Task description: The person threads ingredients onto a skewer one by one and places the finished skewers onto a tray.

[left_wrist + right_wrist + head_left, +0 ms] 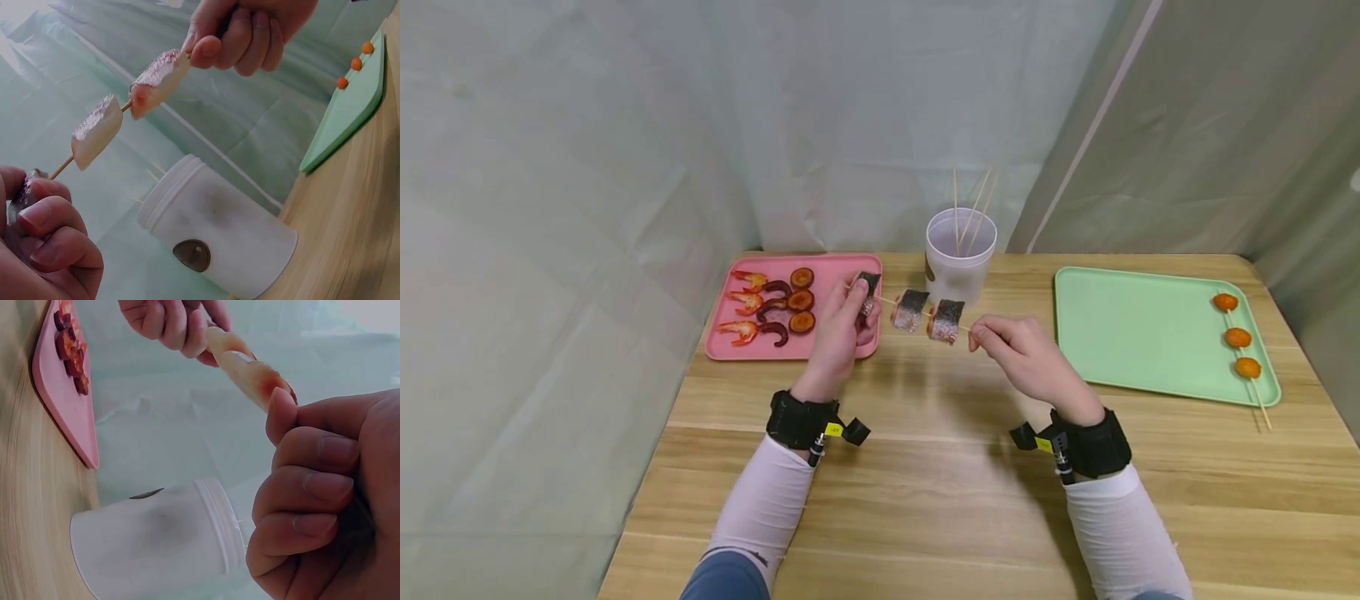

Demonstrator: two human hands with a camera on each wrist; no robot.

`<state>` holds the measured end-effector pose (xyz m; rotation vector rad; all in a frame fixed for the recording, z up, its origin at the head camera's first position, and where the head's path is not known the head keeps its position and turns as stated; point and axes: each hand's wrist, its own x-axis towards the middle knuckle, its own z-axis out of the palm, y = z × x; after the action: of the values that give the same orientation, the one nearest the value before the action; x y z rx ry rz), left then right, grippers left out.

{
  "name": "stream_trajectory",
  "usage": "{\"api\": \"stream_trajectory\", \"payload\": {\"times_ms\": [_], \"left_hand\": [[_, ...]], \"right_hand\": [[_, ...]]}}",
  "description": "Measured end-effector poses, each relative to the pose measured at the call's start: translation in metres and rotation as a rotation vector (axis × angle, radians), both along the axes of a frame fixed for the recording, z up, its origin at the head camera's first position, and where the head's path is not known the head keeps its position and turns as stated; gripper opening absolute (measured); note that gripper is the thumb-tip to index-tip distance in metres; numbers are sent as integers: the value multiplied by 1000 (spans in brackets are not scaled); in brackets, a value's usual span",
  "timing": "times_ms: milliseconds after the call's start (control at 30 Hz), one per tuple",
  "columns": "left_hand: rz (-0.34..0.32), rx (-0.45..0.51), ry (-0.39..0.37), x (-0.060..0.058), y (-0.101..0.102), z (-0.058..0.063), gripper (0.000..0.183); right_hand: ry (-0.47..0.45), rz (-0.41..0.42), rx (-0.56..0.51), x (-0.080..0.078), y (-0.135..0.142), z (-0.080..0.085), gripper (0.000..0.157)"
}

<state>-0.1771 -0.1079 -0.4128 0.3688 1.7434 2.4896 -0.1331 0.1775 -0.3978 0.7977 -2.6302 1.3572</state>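
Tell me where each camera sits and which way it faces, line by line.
Head: worn on the head, facing forward and down at the loaded skewer, pink tray and green tray; left hand, right hand and forearms show.
Left wrist: worn there, facing along the loaded skewer toward the right hand; left hand at lower left.
Right wrist: worn there, facing across toward the left hand and pink tray; right hand large at right.
Shared: both wrist views show the white cup and both hands.
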Motion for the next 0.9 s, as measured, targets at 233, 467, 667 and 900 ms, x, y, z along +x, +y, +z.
{"api": "stream_trajectory", "payload": {"times_ms": [233, 467, 667, 900], "left_hand": [[-53, 27, -42, 2, -1, -2, 27], [-48, 3, -18, 2, -2, -1, 26], [-10, -32, -17, 1, -4, 0, 23], [-1, -94, -27, -1, -10, -1, 29]], "right_hand": [[-9, 3, 13, 0, -2, -1, 27], [4, 9, 21, 0, -2, -1, 27], [2, 15, 28, 1, -3, 0, 26], [5, 6, 29, 2, -4, -1, 25]]}}
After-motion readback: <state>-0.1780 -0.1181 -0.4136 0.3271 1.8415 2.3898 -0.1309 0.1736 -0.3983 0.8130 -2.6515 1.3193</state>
